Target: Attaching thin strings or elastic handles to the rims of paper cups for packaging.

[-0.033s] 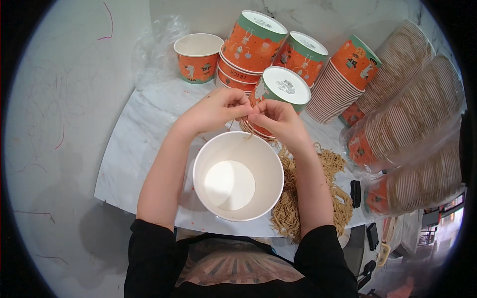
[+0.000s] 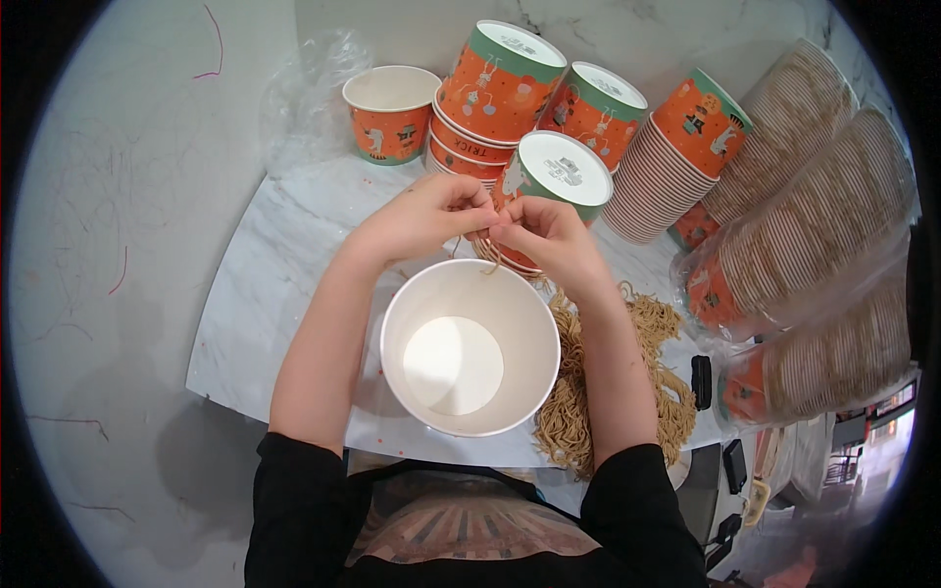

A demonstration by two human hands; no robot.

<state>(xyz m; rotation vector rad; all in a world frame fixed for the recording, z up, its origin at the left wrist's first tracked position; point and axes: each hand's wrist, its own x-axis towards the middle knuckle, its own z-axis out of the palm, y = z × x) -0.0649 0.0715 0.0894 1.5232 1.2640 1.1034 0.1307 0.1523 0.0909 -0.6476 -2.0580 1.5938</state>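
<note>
Above the far rim of a large white-lined paper bucket (image 2: 529,343), my left hand (image 2: 428,216) and my right hand (image 2: 551,238) meet fingertip to fingertip. Both pinch a thin tan string (image 2: 494,259), whose ends dangle below the fingers near the rim. The part between the fingertips is hidden. The bucket stands upright in front of me, between my forearms, with its white bottom showing. Beneath and beside my right forearm lies a tangled pile of tan strings (image 2: 564,412).
Just behind my hands stands an upside-down stack of orange-and-green paper buckets (image 2: 564,171). More upturned stacks (image 2: 500,88) and one upright bucket (image 2: 392,122) line the back. Plastic-wrapped stacks (image 2: 804,235) lean at the right. A small black object (image 2: 701,382) lies by the strings on the marbled table (image 2: 265,314).
</note>
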